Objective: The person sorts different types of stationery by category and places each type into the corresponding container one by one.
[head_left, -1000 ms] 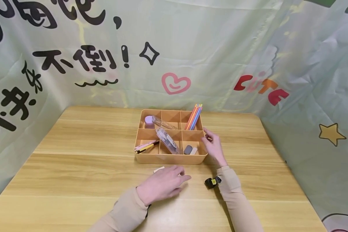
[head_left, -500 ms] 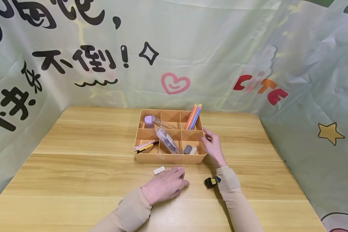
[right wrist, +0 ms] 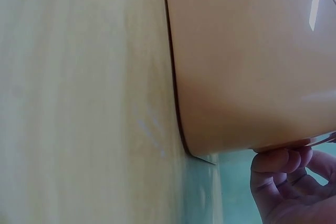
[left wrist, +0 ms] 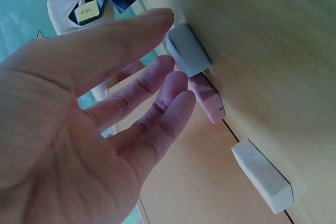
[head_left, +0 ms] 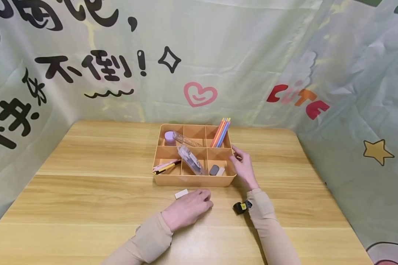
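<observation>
In the head view my left hand (head_left: 189,208) is low over the table in front of an orange desk organizer (head_left: 192,180). The left wrist view shows its thumb and curved fingers apart, fingertips right at a grey eraser (left wrist: 188,51). A pink eraser (left wrist: 208,99) lies beside the grey one, and a white eraser (left wrist: 262,176) a little away; the head view shows this white eraser (head_left: 181,193) beside the knuckles. My right hand (head_left: 244,167) holds the organizer's right side by its rim, fingers bent against the outer wall (right wrist: 252,77).
Sectioned compartments hold colored pencils (head_left: 220,132), a purple-capped item (head_left: 170,137), a clear case (head_left: 185,140), a purple pack (head_left: 191,161), pens (head_left: 167,167) and two erasers (head_left: 214,170). A printed cloth (head_left: 238,73) hangs behind the wooden table (head_left: 103,176).
The left hand has shifted slightly right, its fingers drawing in, and the white eraser beside it has come into fuller view. The right hand stays at the organizer.
</observation>
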`<control>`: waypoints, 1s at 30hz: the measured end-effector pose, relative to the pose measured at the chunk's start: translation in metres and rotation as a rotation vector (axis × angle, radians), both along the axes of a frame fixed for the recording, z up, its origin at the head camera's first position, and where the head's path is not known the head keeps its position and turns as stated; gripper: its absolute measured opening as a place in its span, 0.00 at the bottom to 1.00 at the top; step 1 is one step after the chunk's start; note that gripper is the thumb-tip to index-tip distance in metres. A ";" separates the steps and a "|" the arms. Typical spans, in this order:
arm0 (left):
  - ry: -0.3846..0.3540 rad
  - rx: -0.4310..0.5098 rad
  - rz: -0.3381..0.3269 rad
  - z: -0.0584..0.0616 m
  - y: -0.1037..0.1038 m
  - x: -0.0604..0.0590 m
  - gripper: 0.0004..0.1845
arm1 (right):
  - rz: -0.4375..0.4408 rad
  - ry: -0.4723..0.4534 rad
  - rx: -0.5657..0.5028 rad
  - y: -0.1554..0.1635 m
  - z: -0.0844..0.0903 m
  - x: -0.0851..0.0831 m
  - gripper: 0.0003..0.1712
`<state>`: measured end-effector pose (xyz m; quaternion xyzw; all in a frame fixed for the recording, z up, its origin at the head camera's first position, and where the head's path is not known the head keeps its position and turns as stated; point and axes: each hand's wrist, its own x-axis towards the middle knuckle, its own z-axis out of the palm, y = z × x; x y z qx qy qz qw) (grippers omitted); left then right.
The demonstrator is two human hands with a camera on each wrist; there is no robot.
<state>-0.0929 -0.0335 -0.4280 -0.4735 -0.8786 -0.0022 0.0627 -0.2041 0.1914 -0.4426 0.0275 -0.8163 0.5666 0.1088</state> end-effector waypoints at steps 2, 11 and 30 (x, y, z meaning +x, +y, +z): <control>0.022 -0.005 0.004 0.000 0.000 0.000 0.07 | 0.001 -0.017 -0.004 -0.001 0.003 0.001 0.27; 0.106 -0.004 0.043 -0.002 0.000 0.000 0.05 | 0.025 -0.048 0.003 -0.011 0.037 0.021 0.27; -0.118 0.156 -0.037 0.001 -0.004 -0.006 0.13 | 0.012 -0.055 0.006 -0.011 0.038 0.022 0.27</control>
